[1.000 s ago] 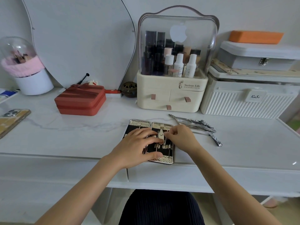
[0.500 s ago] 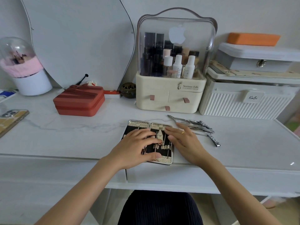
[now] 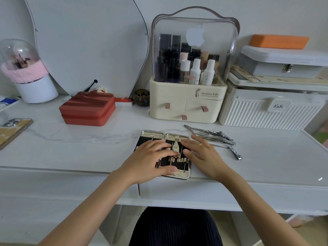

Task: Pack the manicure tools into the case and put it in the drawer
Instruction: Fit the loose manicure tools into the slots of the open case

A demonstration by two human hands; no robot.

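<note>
Loose tools [image 3: 215, 137] right of case [image 3: 177, 137]; hands [image 3: 149, 157] cover case.

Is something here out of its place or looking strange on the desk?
Nothing looks damaged or spilled. Only the loose manicure tools lie in an untidy heap on the desk, right of the open case, not yet packed.

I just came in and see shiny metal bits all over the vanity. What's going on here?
A person is packing a manicure set. The case lies open on the white tabletop near its front edge, with a few tools already in its slots. The left hand rests on the case with fingers spread, and the right hand, fingers straight, lies over its right edge. A pile of loose tools sits on the tabletop just right of the case, not yet packed.
</note>
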